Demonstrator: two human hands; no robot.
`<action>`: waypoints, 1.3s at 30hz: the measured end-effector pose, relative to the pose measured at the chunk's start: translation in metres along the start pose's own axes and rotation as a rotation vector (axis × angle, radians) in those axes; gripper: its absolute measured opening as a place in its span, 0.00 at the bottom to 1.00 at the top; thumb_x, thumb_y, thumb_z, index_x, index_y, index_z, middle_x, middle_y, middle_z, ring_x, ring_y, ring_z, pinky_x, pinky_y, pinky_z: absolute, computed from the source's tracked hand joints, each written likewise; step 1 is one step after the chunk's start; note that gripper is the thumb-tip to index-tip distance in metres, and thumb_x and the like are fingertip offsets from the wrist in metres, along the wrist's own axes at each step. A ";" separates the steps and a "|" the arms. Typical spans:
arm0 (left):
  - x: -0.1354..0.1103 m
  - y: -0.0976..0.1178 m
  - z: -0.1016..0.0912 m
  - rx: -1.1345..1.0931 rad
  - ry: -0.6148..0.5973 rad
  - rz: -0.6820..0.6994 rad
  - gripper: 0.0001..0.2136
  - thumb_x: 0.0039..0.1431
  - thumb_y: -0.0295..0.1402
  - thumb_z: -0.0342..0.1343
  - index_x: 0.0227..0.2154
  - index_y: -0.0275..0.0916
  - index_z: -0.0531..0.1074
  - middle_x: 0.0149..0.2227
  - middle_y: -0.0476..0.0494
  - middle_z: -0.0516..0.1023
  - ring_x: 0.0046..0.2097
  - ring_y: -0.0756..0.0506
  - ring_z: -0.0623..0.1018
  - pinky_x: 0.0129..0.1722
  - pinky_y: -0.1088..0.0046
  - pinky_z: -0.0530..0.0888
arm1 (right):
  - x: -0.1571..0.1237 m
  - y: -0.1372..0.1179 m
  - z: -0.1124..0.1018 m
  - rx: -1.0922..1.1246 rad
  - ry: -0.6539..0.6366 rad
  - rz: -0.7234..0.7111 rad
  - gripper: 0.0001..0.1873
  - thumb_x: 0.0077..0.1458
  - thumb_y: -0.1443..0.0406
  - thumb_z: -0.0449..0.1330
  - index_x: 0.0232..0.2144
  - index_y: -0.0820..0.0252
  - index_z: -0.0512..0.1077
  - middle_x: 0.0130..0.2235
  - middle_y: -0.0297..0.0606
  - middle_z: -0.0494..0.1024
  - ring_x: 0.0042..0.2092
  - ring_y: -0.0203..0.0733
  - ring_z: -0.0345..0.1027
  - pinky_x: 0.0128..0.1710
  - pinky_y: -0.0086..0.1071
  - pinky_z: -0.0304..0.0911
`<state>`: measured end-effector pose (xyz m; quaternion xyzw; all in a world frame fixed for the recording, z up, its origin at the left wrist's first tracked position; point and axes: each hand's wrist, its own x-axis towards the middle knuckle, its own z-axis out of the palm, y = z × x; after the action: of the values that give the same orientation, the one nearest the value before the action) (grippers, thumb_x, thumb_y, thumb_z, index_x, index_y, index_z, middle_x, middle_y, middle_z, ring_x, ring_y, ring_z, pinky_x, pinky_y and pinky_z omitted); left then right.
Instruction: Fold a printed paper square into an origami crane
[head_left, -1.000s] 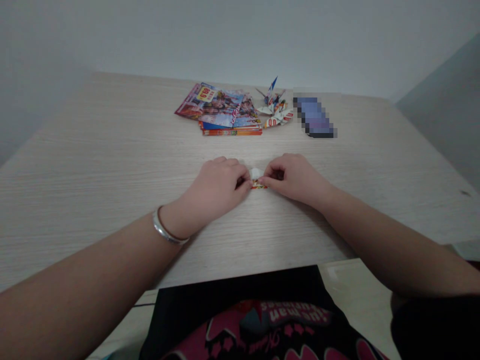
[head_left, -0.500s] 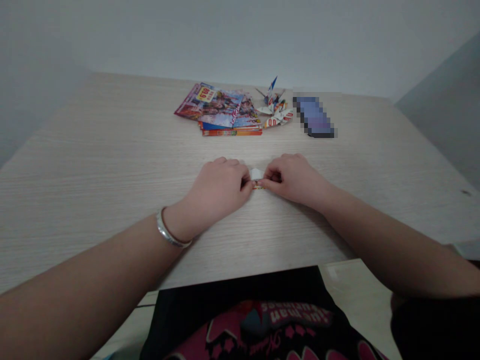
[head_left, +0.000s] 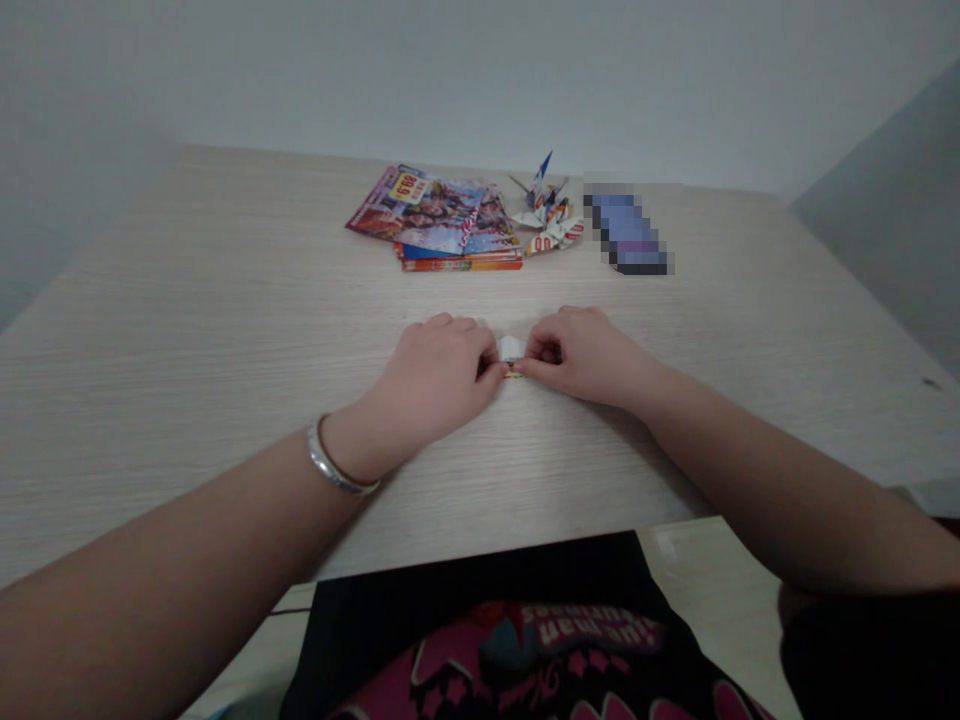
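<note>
A small folded piece of printed paper (head_left: 513,352) lies on the light wooden table (head_left: 225,300), mostly white with a red and yellow edge. My left hand (head_left: 437,375), with a silver bangle on its wrist, rests on the table with curled fingers and pinches the paper's left side. My right hand (head_left: 586,355) is curled too and pinches the paper's right side. Only a narrow strip of the paper shows between the two hands.
At the back of the table lies a stack of colourful printed sheets (head_left: 439,220). Right of it stand folded paper cranes (head_left: 549,212), then a blurred dark blue flat object (head_left: 628,233). A plain wall rises behind. My dark printed shirt fills the bottom.
My right hand has slid a little to the left, closing the gap between the hands, so less of the paper shows. My left hand has stayed in place.
</note>
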<state>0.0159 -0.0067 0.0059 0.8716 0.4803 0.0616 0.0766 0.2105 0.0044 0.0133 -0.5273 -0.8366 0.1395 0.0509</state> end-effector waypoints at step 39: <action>0.001 0.006 -0.001 0.121 -0.013 0.009 0.14 0.68 0.36 0.46 0.40 0.36 0.76 0.42 0.33 0.81 0.47 0.32 0.79 0.45 0.54 0.73 | -0.002 -0.008 -0.007 -0.130 -0.049 0.027 0.16 0.63 0.56 0.61 0.27 0.58 0.77 0.29 0.36 0.80 0.33 0.40 0.66 0.37 0.37 0.49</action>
<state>0.0208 -0.0090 0.0077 0.8772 0.4786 0.0270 0.0264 0.2066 0.0005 0.0224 -0.5371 -0.8377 0.0987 -0.0059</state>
